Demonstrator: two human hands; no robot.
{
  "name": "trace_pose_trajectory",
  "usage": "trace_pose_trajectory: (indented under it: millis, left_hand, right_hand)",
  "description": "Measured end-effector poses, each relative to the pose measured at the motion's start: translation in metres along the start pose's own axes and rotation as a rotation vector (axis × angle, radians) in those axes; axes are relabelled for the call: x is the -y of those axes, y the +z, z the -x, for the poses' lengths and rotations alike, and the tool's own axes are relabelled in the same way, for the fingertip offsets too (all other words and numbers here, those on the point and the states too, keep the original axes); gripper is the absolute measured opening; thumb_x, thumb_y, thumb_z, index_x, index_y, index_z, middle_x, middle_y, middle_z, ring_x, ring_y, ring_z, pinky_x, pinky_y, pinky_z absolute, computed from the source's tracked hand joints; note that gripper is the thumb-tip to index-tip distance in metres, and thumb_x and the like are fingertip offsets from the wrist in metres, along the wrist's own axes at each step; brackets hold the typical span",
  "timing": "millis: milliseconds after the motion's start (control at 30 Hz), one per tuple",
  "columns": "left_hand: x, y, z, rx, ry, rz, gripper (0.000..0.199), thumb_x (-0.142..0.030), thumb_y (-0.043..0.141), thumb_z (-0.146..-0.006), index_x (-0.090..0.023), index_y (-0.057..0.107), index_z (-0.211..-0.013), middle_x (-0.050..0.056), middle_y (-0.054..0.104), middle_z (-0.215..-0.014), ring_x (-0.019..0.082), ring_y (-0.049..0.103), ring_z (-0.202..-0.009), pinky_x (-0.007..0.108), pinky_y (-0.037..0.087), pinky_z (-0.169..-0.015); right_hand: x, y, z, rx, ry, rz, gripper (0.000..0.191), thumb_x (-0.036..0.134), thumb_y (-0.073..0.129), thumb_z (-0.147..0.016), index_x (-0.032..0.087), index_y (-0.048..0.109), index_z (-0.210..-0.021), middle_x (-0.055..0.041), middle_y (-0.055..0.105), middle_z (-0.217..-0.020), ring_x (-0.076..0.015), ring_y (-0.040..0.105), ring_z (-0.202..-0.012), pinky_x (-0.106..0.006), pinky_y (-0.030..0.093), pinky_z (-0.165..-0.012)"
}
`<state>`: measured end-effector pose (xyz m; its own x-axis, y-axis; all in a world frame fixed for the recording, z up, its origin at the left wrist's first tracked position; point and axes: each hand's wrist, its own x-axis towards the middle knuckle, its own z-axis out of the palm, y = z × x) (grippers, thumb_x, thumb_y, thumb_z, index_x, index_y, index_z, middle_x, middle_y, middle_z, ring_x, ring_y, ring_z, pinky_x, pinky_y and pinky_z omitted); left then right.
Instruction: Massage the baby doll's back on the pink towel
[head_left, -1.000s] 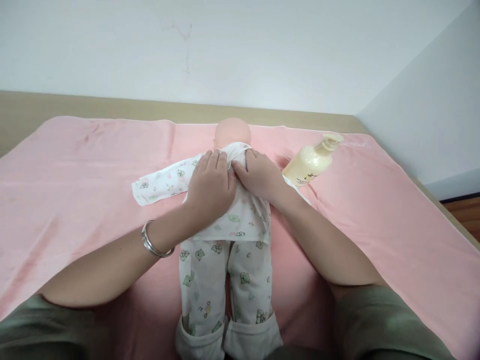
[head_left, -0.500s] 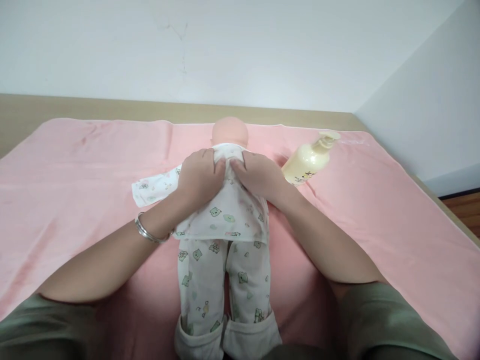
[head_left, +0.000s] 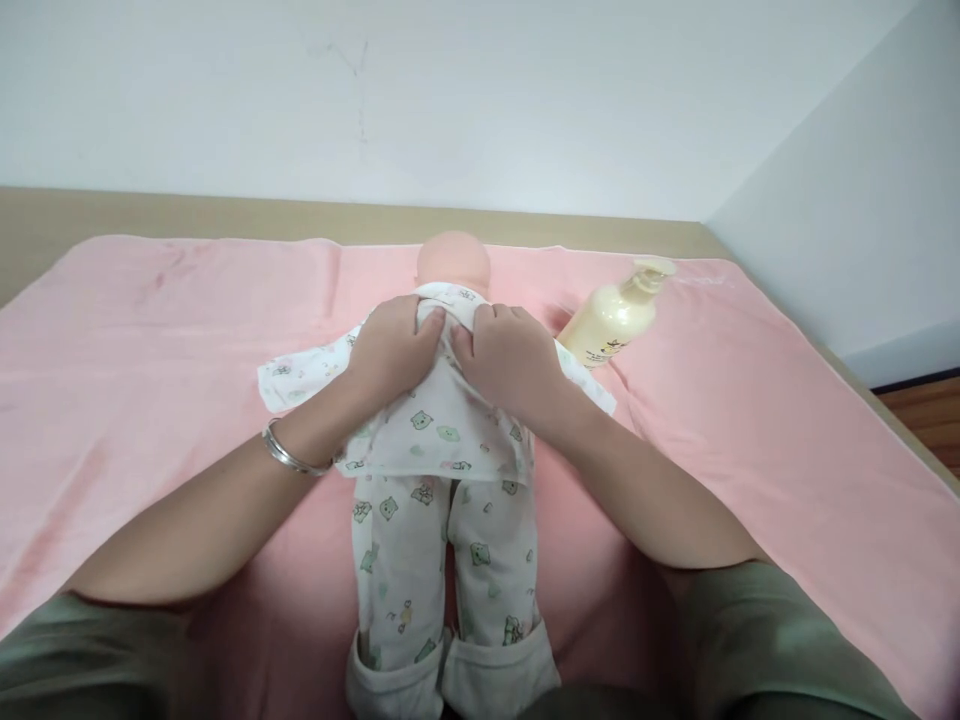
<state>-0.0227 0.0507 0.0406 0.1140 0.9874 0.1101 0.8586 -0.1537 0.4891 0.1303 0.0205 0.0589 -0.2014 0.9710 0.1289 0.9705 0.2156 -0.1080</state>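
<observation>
White doll shirt (head_left: 448, 420) lies under your left hand (head_left: 391, 345) and right hand (head_left: 511, 358); whether they pinch it, you cannot tell.

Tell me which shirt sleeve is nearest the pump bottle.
The sleeve on the right, showing past the right hand, close to the pump bottle. The sleeve on the left lies past the left hand, across the shirt from the bottle.

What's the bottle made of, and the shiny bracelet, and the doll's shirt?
Bottle: probably plastic, glossy, with bright highlights. Bracelet: looks like polished metal, silvery and gleaming. Shirt: matte, printed cloth, perhaps cotton, since it creases and drapes.
</observation>
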Motion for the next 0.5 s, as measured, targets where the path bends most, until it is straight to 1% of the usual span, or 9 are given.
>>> trace_pose_trajectory:
  millis: [67, 133, 200, 267, 300, 367, 433, 500]
  left_hand:
    - [-0.004, 0.005, 0.011, -0.068, 0.073, -0.067, 0.045, -0.040, 0.030, -0.101, -0.014, 0.066, -0.103, 0.019, 0.072, -0.108, 0.033, 0.066, -0.105, 0.048, 0.053, -0.098]
    - [-0.011, 0.011, 0.026, -0.148, 0.164, -0.130, 0.048, -0.037, 0.031, -0.102, -0.008, 0.065, -0.120, 0.023, 0.070, -0.125, 0.036, 0.062, -0.124, 0.052, 0.048, -0.111]
    - [-0.016, 0.016, 0.040, -0.189, 0.231, -0.156, 0.054, -0.034, 0.031, -0.102, -0.002, 0.058, -0.137, 0.026, 0.061, -0.145, 0.038, 0.052, -0.141, 0.055, 0.040, -0.123]
    - [-0.018, 0.017, 0.044, -0.182, 0.250, -0.144, 0.056, -0.033, 0.032, -0.102, 0.000, 0.054, -0.142, 0.027, 0.055, -0.154, 0.038, 0.047, -0.149, 0.055, 0.035, -0.127]
    - [-0.018, 0.016, 0.041, -0.167, 0.243, -0.125, 0.055, -0.033, 0.033, -0.102, -0.001, 0.056, -0.140, 0.026, 0.055, -0.153, 0.037, 0.048, -0.148, 0.055, 0.035, -0.127]
    - [-0.012, 0.012, 0.029, -0.124, 0.197, -0.070, 0.049, -0.034, 0.034, -0.101, -0.006, 0.061, -0.131, 0.024, 0.062, -0.144, 0.036, 0.054, -0.140, 0.053, 0.041, -0.122]
    - [-0.005, 0.008, 0.012, -0.058, 0.114, -0.007, 0.043, -0.037, 0.034, -0.099, -0.012, 0.064, -0.117, 0.022, 0.069, -0.128, 0.035, 0.062, -0.123, 0.052, 0.049, -0.110]
    - [0.002, 0.005, -0.001, -0.013, 0.041, 0.037, 0.038, -0.039, 0.034, -0.098, -0.016, 0.063, -0.105, 0.019, 0.071, -0.113, 0.033, 0.066, -0.106, 0.051, 0.054, -0.098]
  right_hand:
    - [-0.009, 0.000, -0.011, 0.054, 0.057, -0.139, 0.048, 0.046, 0.036, -0.110, 0.011, 0.068, -0.108, -0.0161, 0.075, -0.105, -0.0303, 0.068, -0.100, -0.037, 0.046, -0.083]
    - [-0.018, 0.001, -0.021, 0.108, 0.095, -0.254, 0.050, 0.052, 0.036, -0.109, 0.013, 0.068, -0.107, -0.0143, 0.076, -0.105, -0.0287, 0.069, -0.096, -0.035, 0.046, -0.078]
    - [-0.023, 0.002, -0.027, 0.139, 0.104, -0.284, 0.052, 0.055, 0.036, -0.109, 0.014, 0.068, -0.106, -0.0142, 0.076, -0.106, -0.0288, 0.069, -0.095, -0.036, 0.047, -0.077]
    - [-0.022, 0.001, -0.026, 0.138, 0.083, -0.235, 0.052, 0.052, 0.033, -0.110, 0.014, 0.068, -0.105, -0.0142, 0.076, -0.104, -0.0296, 0.069, -0.096, -0.036, 0.047, -0.080]
    - [-0.020, 0.001, -0.023, 0.130, 0.060, -0.186, 0.052, 0.048, 0.031, -0.111, 0.013, 0.068, -0.105, -0.0146, 0.076, -0.104, -0.0302, 0.070, -0.097, -0.037, 0.047, -0.083]
    - [-0.011, 0.000, -0.013, 0.093, 0.016, -0.067, 0.052, 0.042, 0.028, -0.112, 0.009, 0.068, -0.111, -0.0172, 0.075, -0.107, -0.0323, 0.069, -0.103, -0.040, 0.047, -0.091]
    - [0.000, 0.001, 0.000, 0.033, -0.016, 0.036, 0.053, 0.041, 0.028, -0.113, 0.004, 0.065, -0.121, -0.0216, 0.073, -0.114, -0.0354, 0.067, -0.111, -0.043, 0.045, -0.099]
    - [0.009, 0.002, 0.009, -0.029, -0.037, 0.085, 0.056, 0.043, 0.030, -0.112, 0.000, 0.062, -0.128, -0.0253, 0.070, -0.122, -0.0376, 0.064, -0.117, -0.045, 0.043, -0.104]
